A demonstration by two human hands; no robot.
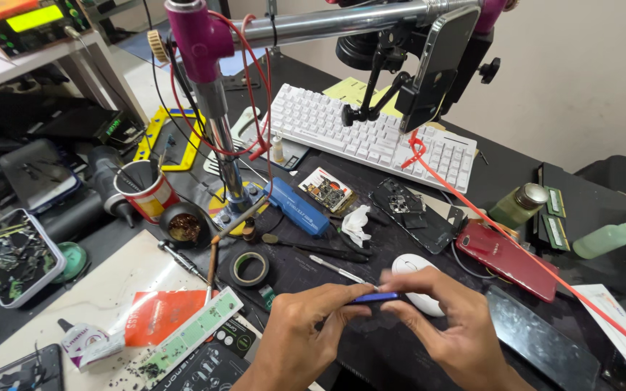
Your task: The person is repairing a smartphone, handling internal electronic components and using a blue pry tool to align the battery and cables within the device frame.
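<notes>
Yellow-green screen (35,18), white pouch (90,342).

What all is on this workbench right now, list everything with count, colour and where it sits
keyboard: one, white, back centre
phone back cover: one, red, right
opened phone: one, black, centre
computer mouse: one, white, behind the hands
tape roll: one, black, centre left
cup of tools: one, red and white, left
parts tray: one, grey, far left
squeeze bottle: one, pale green, far right
slim tool: one, blue, pinched between both hands
left hand: one, bottom centre
right hand: one, bottom right

Left hand (306,326) and right hand (451,326) low in view, knuckles up. Fingertips of both pinched together, meeting at centre.
</notes>
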